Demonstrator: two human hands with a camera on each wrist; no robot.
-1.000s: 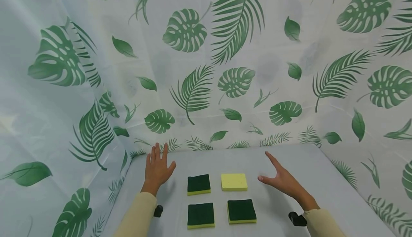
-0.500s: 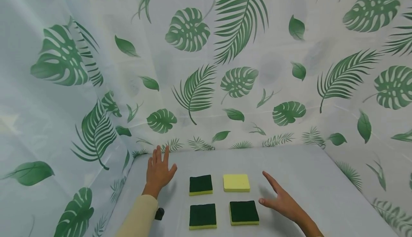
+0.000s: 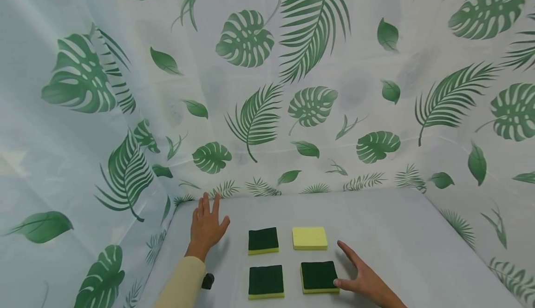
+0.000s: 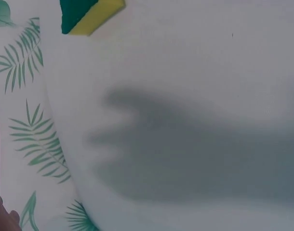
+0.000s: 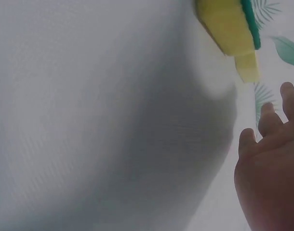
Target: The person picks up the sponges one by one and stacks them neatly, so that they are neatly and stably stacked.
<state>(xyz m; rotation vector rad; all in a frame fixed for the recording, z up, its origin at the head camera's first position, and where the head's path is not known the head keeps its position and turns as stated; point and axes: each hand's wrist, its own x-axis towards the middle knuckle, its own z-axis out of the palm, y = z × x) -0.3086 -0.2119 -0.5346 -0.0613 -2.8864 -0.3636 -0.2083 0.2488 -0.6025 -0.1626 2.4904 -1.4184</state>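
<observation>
Several scouring sponges lie flat in two rows on the table. The near right sponge (image 3: pixel 319 275) shows its dark green side up. My right hand (image 3: pixel 362 278) is beside it, fingers extended and thumb tip overlapping its right edge; whether they touch I cannot tell. Behind it lies a sponge with its yellow side up (image 3: pixel 309 237). The far left sponge (image 3: pixel 263 239) and near left sponge (image 3: pixel 265 280) are green side up. My left hand (image 3: pixel 206 228), fingers spread, hovers left of them, holding nothing. In the right wrist view a sponge (image 5: pixel 226 24) is apart from the visible fingers.
A white table (image 3: pixel 388 224) carries the sponges. White sheeting with green leaf prints (image 3: pixel 267 113) hangs behind it and along both sides. A small black object (image 3: pixel 207 280) sits at my left wrist, and a shadow of the hand (image 4: pixel 161 149) falls on the table.
My right hand has come down and nearer to me, its thumb now at the near right sponge. The left hand has hardly moved. The view has shifted slightly.
</observation>
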